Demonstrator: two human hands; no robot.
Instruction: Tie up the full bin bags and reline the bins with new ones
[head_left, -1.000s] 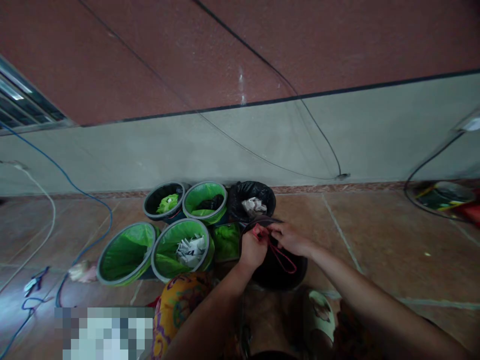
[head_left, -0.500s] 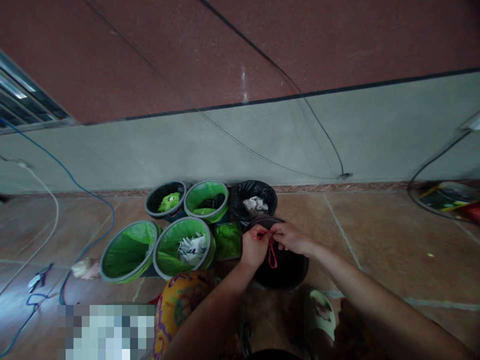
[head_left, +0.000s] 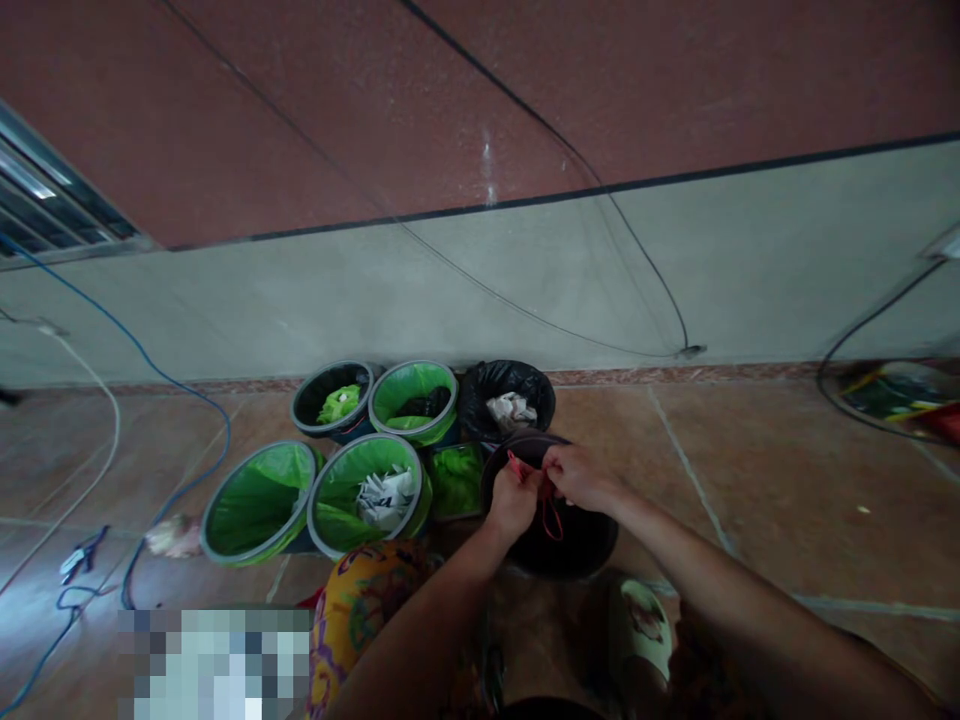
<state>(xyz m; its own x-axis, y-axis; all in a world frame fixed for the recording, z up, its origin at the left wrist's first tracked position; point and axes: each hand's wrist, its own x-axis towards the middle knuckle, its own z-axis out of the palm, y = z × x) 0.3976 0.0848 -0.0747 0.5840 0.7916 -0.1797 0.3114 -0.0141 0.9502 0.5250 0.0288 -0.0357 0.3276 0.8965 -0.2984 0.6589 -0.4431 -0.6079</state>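
Both hands pinch a thin red drawstring (head_left: 553,518) over a dark bin (head_left: 577,545). My left hand (head_left: 515,500) has closed fingers on one part of it, with a bit of red sticking up above the knuckles. Close beside it, my right hand (head_left: 576,474) grips another part, and a loop dangles between the two into the bin. The bin's inside is too dark to make out. Just behind it stands a bin lined with a black bag (head_left: 480,405), with crumpled paper (head_left: 512,410) in it.
Several green-lined bins stand to the left, including one with white scraps (head_left: 386,497) and a front-left bin (head_left: 259,500). A blue cable (head_left: 161,365) crosses the floor. Beside the dark bin is a slipper (head_left: 641,630). Behind runs a wall (head_left: 337,300).
My left fingers have turned over, and a red end now points up from them. The hanging loop has shifted slightly and looks thinner. The bins have not moved.
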